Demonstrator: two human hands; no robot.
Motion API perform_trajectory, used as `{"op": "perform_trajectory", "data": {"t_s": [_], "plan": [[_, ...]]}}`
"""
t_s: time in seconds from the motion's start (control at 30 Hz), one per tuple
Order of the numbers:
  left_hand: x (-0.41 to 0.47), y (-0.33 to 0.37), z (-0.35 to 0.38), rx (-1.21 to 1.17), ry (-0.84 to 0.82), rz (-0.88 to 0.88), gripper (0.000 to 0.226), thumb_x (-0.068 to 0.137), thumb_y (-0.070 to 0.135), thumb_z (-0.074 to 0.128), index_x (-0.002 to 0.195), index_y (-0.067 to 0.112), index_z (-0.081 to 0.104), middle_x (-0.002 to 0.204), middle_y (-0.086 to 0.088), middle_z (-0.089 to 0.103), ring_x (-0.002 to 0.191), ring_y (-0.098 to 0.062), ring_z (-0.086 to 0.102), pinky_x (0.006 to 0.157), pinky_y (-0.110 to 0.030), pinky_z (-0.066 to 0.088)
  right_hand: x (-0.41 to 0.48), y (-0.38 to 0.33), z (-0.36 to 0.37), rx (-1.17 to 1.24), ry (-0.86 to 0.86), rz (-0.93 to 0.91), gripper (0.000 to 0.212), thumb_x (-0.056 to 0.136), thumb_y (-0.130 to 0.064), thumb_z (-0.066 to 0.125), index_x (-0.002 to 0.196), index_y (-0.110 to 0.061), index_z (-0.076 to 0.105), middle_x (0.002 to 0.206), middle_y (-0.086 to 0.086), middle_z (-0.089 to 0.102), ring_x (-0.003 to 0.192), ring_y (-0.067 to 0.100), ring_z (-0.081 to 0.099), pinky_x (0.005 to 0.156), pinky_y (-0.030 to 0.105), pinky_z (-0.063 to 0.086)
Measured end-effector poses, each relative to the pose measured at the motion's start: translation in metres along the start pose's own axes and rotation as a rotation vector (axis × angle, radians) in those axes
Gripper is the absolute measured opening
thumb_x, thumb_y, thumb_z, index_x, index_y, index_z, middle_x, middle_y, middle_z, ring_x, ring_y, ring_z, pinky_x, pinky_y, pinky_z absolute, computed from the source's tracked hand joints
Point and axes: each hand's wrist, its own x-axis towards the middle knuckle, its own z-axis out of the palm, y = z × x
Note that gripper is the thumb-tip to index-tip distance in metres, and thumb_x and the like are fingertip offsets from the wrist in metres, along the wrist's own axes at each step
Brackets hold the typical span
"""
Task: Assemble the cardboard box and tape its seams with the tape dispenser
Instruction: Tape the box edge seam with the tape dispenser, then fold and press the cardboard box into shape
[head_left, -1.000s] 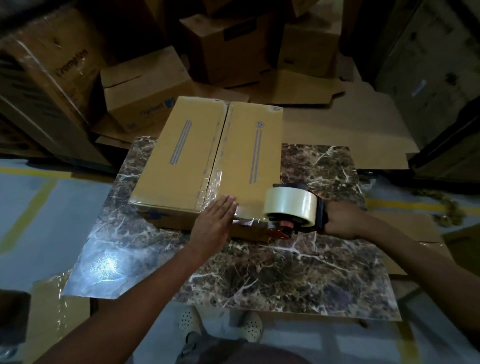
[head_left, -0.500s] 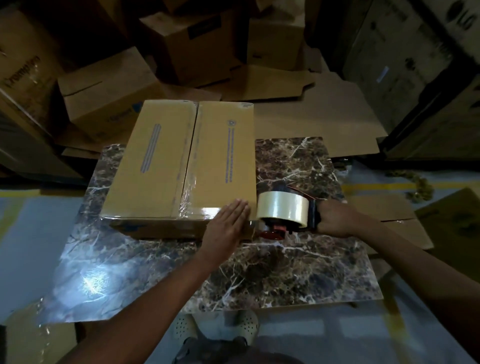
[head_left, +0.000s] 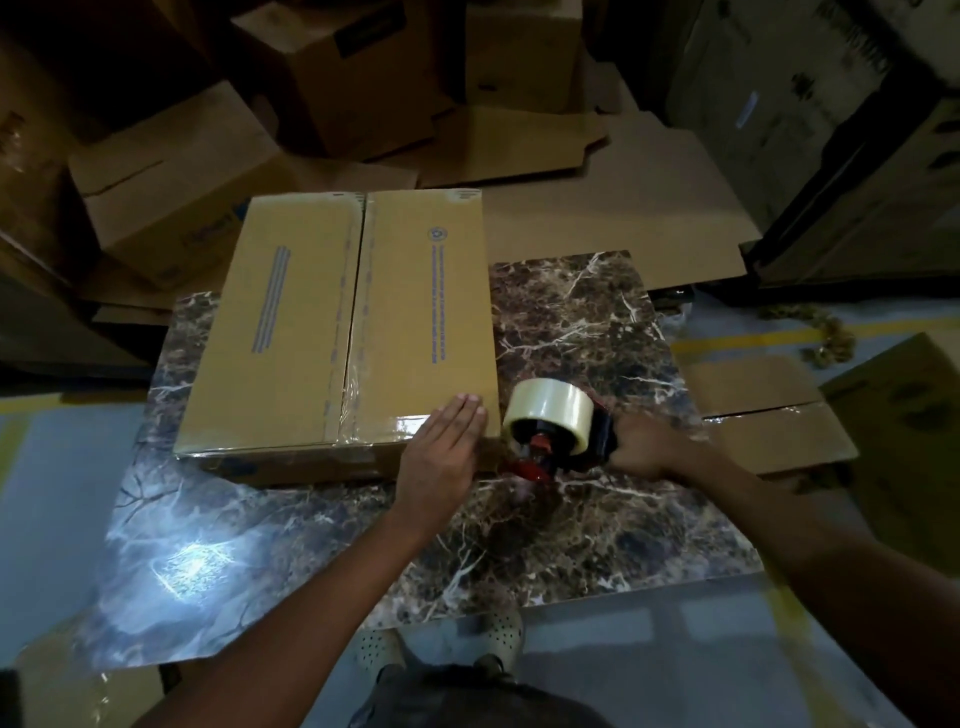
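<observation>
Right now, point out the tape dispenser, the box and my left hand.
tape dispenser (head_left: 553, 421): head view, tape roll.
box (head_left: 291, 322): head view, left top flap.
left hand (head_left: 441, 457): head view, back of hand.

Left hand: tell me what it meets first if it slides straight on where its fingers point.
Nothing, it seems: the left hand lies flat on the cardboard box, fingers aimed away and slightly right, past the box's edge over the marble table. The tape dispenser sits right of that line.

Left hand (head_left: 441, 457) flat, right hand (head_left: 647, 451) curled.
</observation>
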Motion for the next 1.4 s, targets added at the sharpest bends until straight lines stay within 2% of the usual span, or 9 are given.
{"op": "perform_trajectory", "data": {"t_s": [0.17,0.3,0.6,0.8,0.93,1.03,1.1,1.23,1.4], "plan": [[-0.001,-0.002,0.001,0.014,-0.022,-0.01,0.046,0.091,0.024,0.062,0.132,0.004,0.057,0.139,-0.011,0.054,0.133,-0.024,0.048,0.111,-0.04,0.036,0.051,0.054,0.029,0.399,0.033,0.084,0.044,0.059,-0.036,0.077,0.101,-0.026,0.07,0.089,0.003,0.074,0.083,0.026,0.07,0.072,0.046,0.058],[-0.001,-0.001,0.002,0.004,-0.015,-0.02,0.049,0.088,0.021,0.07,0.132,0.004,0.057,0.139,-0.011,0.054,0.133,-0.023,0.047,0.113,-0.039,0.035,0.025,0.015,0.021,0.758,-0.002,0.172,0.007,0.086,-0.007,0.065,0.085,-0.006,0.058,0.053,0.006,0.053,0.045,0.018,0.046,0.046,0.029,0.039],[-0.001,-0.002,-0.003,-0.015,-0.083,-0.027,0.05,0.09,0.021,0.068,0.134,0.004,0.054,0.144,-0.01,0.05,0.138,-0.023,0.041,0.114,-0.041,0.033,0.055,-0.013,0.081,1.44,-0.127,0.409,0.024,0.093,-0.013,0.056,0.069,-0.007,0.054,0.053,0.006,0.053,0.043,0.018,0.053,0.042,0.025,0.047],[0.01,0.002,-0.031,-0.068,-0.393,-0.071,0.071,0.094,0.046,0.053,0.151,0.014,0.026,0.159,-0.001,0.016,0.149,-0.017,0.011,0.122,-0.037,0.008,0.039,-0.025,0.088,1.319,0.232,0.429,0.029,0.086,-0.016,0.074,0.094,0.011,0.065,0.069,0.017,0.062,0.056,0.024,0.062,0.058,0.036,0.055],[0.039,-0.009,-0.069,-0.447,-0.365,-0.225,0.064,0.095,0.05,0.041,0.149,0.017,0.033,0.156,0.002,0.026,0.145,-0.009,0.018,0.121,-0.038,0.014,0.01,-0.043,0.061,0.673,0.566,0.497,0.038,0.089,-0.042,0.066,0.078,-0.006,0.064,0.072,0.013,0.063,0.073,0.029,0.066,0.057,0.034,0.052],[0.067,-0.041,-0.07,-0.445,-0.286,-0.199,0.056,0.096,0.037,0.035,0.145,0.01,0.041,0.153,-0.007,0.036,0.143,-0.017,0.028,0.118,-0.038,0.023,0.007,-0.081,0.038,1.075,0.787,0.229,0.024,0.094,-0.044,0.059,0.101,-0.023,0.067,0.106,0.008,0.069,0.101,0.026,0.064,0.093,0.05,0.053],[0.081,-0.062,-0.056,-0.345,-0.379,-0.119,0.058,0.097,0.038,0.031,0.148,0.011,0.034,0.156,-0.008,0.03,0.146,-0.02,0.021,0.119,-0.045,0.022,0.011,-0.116,0.025,1.445,0.654,-0.005,0.027,0.101,-0.043,0.047,0.121,-0.031,0.061,0.133,-0.001,0.058,0.125,0.016,0.051,0.112,0.043,0.039],[0.08,-0.078,-0.025,-0.151,-0.484,0.077,0.06,0.101,0.046,0.024,0.153,0.017,0.021,0.161,-0.001,0.015,0.149,-0.018,0.007,0.122,-0.044,0.009,0.03,-0.156,0.028,1.487,0.439,-0.156,0.066,0.101,-0.06,0.019,0.156,-0.024,0.018,0.164,-0.004,0.015,0.15,0.012,0.014,0.115,0.027,0.014],[0.077,-0.079,-0.018,-0.104,-0.444,0.084,0.057,0.103,0.046,0.024,0.153,0.018,0.021,0.161,-0.001,0.014,0.149,-0.016,0.005,0.122,-0.041,0.005,0.05,-0.154,0.052,1.507,0.436,-0.038,0.061,0.105,-0.051,0.019,0.154,-0.015,0.022,0.151,-0.008,0.031,0.143,0.007,0.025,0.105,0.012,0.023]]}}
